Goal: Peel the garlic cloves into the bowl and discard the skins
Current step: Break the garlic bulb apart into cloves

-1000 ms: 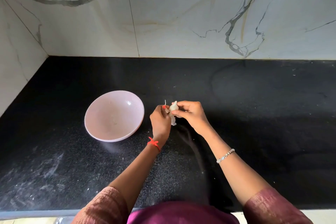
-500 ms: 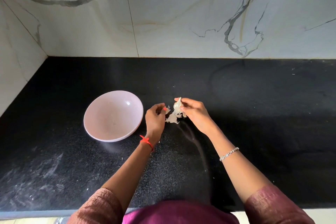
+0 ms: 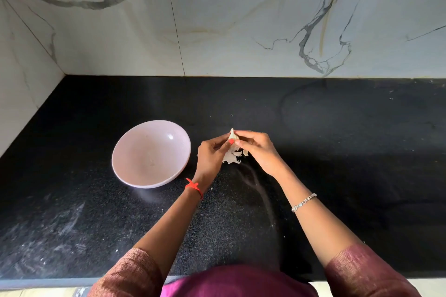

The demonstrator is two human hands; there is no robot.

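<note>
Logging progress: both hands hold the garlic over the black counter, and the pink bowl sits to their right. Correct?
No. The head view shows the pink bowl to the left of the hands, not the right. The left hand and right hand do hold the garlic over the black counter.

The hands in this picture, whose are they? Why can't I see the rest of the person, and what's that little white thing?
There is no machine here. A person wears a camera on their head, looking down, so you see only arms and hands. The left hand and right hand both pinch a piece of garlic above the black counter. Loose papery skins show just beneath it. A pale pink bowl sits on the counter to the left, waiting for peeled cloves; I see none inside.
</note>
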